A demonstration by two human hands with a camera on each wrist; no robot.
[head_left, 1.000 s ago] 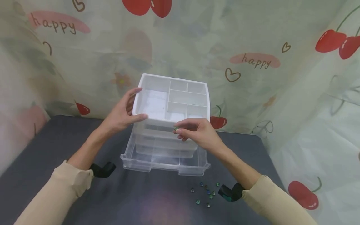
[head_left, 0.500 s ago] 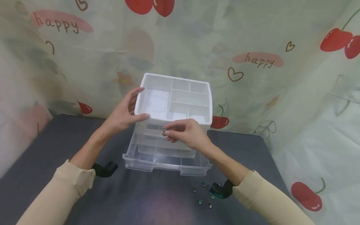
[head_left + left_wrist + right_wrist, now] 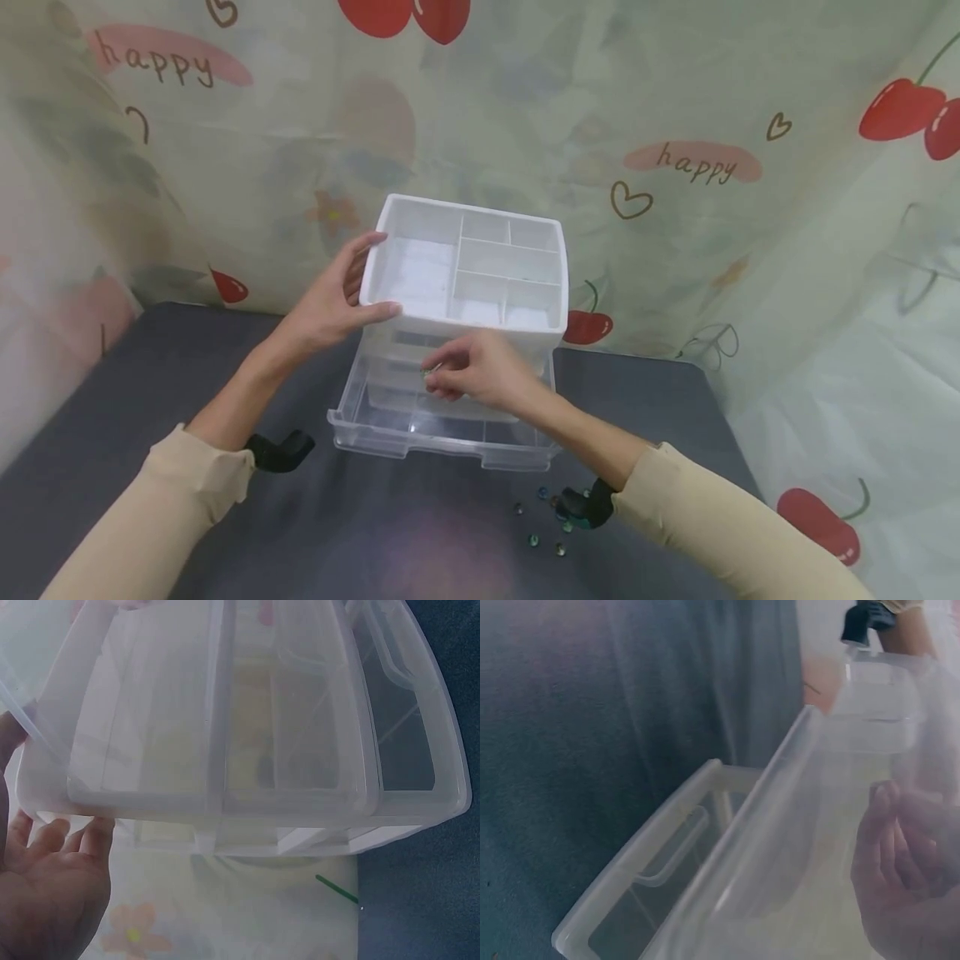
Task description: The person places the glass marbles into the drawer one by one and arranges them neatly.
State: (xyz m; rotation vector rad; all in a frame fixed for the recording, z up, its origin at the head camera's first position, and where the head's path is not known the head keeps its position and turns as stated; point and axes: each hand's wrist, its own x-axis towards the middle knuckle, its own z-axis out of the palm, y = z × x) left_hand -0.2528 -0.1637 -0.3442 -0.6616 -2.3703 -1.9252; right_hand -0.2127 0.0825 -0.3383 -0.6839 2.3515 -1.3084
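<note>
A plastic drawer organizer stands on the dark table, topped by a white tray (image 3: 510,264) split into several compartments. Below it the see-through drawers are pulled out in steps, and the lowest drawer (image 3: 442,448) reaches farthest forward. My left hand (image 3: 327,296) grips the tray's left end, thumb along the front rim and fingers around the side. Between the thumb and fingertips of my right hand (image 3: 487,367) is a small green gem (image 3: 427,374), held over the drawers just below the tray's front. In the right wrist view the clear drawer wall (image 3: 780,825) overlaps that hand.
Several small gems (image 3: 533,540) lie scattered on the table (image 3: 300,533) to the front right, some hidden by the right wrist's black camera mount (image 3: 585,505). A patterned curtain (image 3: 525,100) closes off the back and sides.
My right hand has moved left and down from the tray's front edge to the drawers, carrying the green gem. The left hand keeps its grip on the tray.
</note>
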